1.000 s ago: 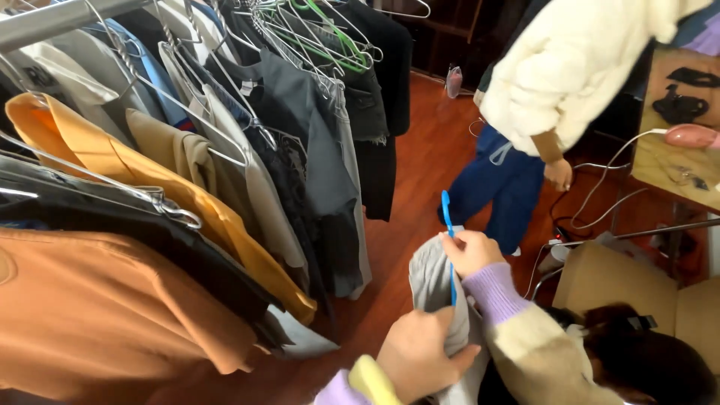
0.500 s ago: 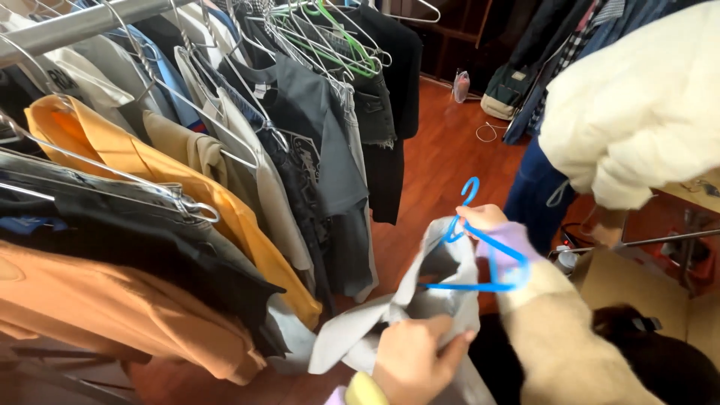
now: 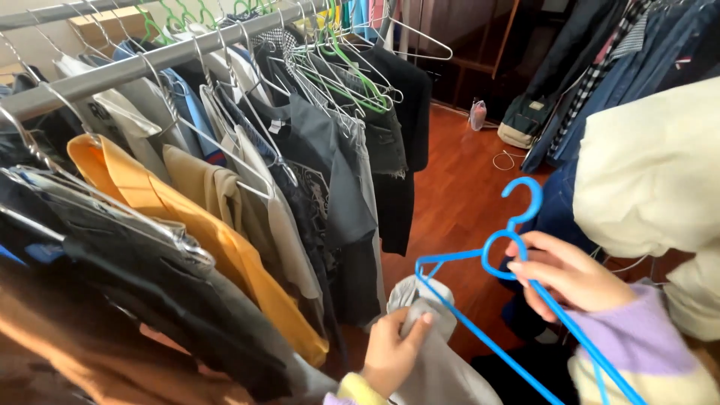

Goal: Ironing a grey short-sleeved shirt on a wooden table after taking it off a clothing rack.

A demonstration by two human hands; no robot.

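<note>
Since half a second ago the blue plastic hanger (image 3: 480, 300) has been lifted higher and drawn out of the grey garment (image 3: 431, 352), so that its hook now stands above the right hand, and the garment has been let down to the bottom of the frame.

At the far left a metal clothes rail (image 3: 150, 64) is seen running up toward the middle, hung on wire hangers with an orange-brown garment (image 3: 45, 352), a black one (image 3: 165, 300), a yellow-orange jacket (image 3: 187, 225), a beige jacket (image 3: 217, 191) and dark grey and black tops (image 3: 337, 172). A bunch of empty green hangers (image 3: 337, 60) is carried at the rail's far end.

Low in the middle, the grey garment is grasped by the left hand (image 3: 390, 352), the grip clenched on a bunched fold with the thumb laid over it. Just to the right, the blue hanger is held tilted, one arm slanting down past the garment. Its neck below the hook is clasped by the right hand (image 3: 570, 274), fingers curled around it, above a lilac and cream cuff (image 3: 637, 349).

At the right edge, another person's cream fleece jacket (image 3: 652, 172) is seen close by, over a red-brown wooden floor (image 3: 457, 202).
</note>
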